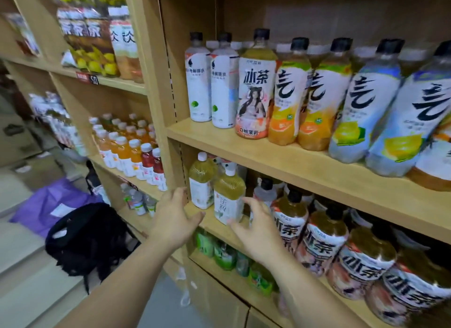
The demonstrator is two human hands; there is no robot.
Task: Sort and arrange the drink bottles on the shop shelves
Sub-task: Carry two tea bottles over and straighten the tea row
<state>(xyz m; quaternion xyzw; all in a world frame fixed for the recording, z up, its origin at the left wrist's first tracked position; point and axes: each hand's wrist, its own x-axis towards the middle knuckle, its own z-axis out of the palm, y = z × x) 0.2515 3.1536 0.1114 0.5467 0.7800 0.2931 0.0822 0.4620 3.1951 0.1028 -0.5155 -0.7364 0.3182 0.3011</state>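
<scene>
About to take near white-capped green tea bottle between left hand and right hand, fingers wide, empty; next, probably closing round its body.

The left hand and the right hand are both bare. Behind each wrist, the left forearm and the right forearm are bare too, uncovered all the way back to the view's lower edge. The fingertips are blurred.
</scene>
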